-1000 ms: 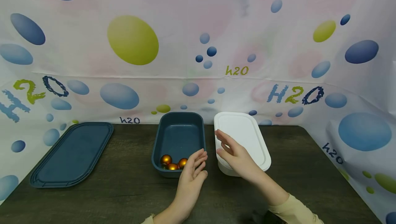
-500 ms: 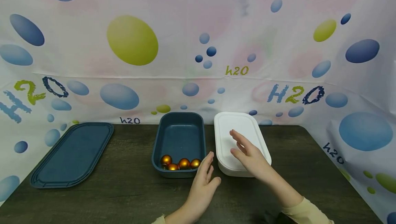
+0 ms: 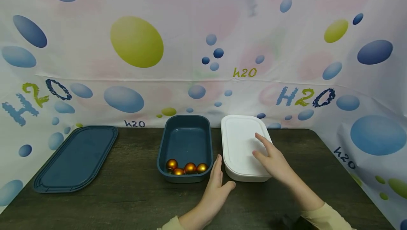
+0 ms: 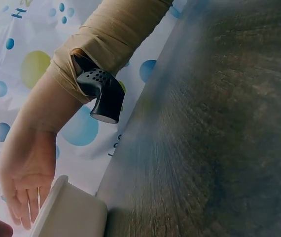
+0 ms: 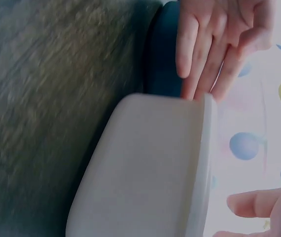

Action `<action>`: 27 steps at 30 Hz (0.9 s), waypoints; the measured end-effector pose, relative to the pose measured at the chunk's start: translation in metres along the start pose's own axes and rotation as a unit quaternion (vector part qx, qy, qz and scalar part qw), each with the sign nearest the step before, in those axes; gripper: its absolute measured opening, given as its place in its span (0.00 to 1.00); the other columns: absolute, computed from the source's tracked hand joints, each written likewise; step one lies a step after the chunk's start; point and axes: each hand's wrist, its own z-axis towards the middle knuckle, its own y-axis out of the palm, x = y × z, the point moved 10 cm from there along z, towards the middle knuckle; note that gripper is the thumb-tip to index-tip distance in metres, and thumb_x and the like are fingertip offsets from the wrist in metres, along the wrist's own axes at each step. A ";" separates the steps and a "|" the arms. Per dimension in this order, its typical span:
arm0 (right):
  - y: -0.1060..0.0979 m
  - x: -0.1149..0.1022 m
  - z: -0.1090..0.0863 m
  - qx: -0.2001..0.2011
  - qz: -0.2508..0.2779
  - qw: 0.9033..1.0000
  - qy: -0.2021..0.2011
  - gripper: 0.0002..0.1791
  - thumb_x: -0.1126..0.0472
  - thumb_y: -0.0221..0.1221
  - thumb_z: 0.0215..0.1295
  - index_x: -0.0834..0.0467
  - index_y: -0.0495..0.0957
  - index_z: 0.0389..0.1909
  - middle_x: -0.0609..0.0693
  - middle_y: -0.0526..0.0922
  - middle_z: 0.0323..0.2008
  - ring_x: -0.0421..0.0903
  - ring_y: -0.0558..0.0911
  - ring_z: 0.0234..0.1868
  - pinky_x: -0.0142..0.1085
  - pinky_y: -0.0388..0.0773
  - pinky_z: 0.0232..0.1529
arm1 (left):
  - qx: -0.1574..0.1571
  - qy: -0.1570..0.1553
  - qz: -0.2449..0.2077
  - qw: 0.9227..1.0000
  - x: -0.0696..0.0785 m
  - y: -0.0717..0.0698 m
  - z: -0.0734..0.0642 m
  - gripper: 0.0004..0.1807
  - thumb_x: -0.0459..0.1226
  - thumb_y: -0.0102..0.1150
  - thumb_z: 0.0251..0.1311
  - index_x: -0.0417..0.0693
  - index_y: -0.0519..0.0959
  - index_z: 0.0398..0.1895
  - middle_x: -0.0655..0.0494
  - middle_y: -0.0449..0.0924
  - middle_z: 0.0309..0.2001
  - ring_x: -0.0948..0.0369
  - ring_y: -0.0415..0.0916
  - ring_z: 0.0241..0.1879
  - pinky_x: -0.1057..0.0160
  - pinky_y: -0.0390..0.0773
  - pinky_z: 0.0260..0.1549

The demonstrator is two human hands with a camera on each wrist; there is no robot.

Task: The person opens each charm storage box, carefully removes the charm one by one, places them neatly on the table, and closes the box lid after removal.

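Observation:
A dark blue rectangular tub (image 3: 187, 141) stands without a lid at mid table, with several shiny orange-gold baubles (image 3: 190, 168) along its near end. To its right is a white tub (image 3: 246, 177) covered by a white lid (image 3: 241, 141). My left hand (image 3: 216, 191), fingers straight, is in front of the gap between the two tubs and holds nothing. My right hand (image 3: 271, 157) hovers over the right side of the white lid, fingers extended and thumb apart. In the right wrist view, the fingers (image 5: 212, 64) of my left hand appear just beyond the white tub's rim.
A flat dark blue lid (image 3: 76, 159) lies on the left of the dark wooden table (image 3: 133, 201). Behind the table hangs a white backdrop (image 3: 178, 18) printed with blue and green ovals. A black wrist camera (image 4: 101, 94) sits at my right sleeve.
Both hands have moved to the right, the left away from the blue tub's front and the right across the white lid. More baubles show now. The tubs have stayed put.

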 end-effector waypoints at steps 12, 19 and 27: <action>-0.017 0.028 0.010 0.009 -0.020 1.000 0.019 0.36 0.61 0.52 0.69 0.71 0.49 0.71 0.69 0.44 0.72 0.68 0.45 0.71 0.63 0.46 0.65 | 0.029 0.008 0.064 0.998 -0.001 0.000 0.010 0.50 0.31 0.54 0.55 0.55 0.37 0.77 0.48 0.30 0.76 0.48 0.31 0.72 0.35 0.46 0.63; -0.015 0.050 0.011 -0.001 0.001 0.998 0.061 0.40 0.55 0.50 0.72 0.70 0.41 0.73 0.69 0.39 0.72 0.68 0.43 0.71 0.63 0.45 0.66 | 0.023 0.045 0.089 0.995 0.001 0.004 0.015 0.52 0.34 0.59 0.56 0.48 0.36 0.76 0.45 0.30 0.75 0.45 0.32 0.72 0.36 0.48 0.63; -0.005 0.064 0.009 -0.017 0.016 0.995 0.093 0.43 0.46 0.46 0.74 0.65 0.35 0.74 0.70 0.40 0.72 0.68 0.45 0.70 0.63 0.50 0.64 | 0.030 0.064 0.103 0.992 -0.005 0.003 0.020 0.54 0.44 0.65 0.58 0.48 0.37 0.77 0.46 0.33 0.75 0.47 0.33 0.73 0.38 0.45 0.65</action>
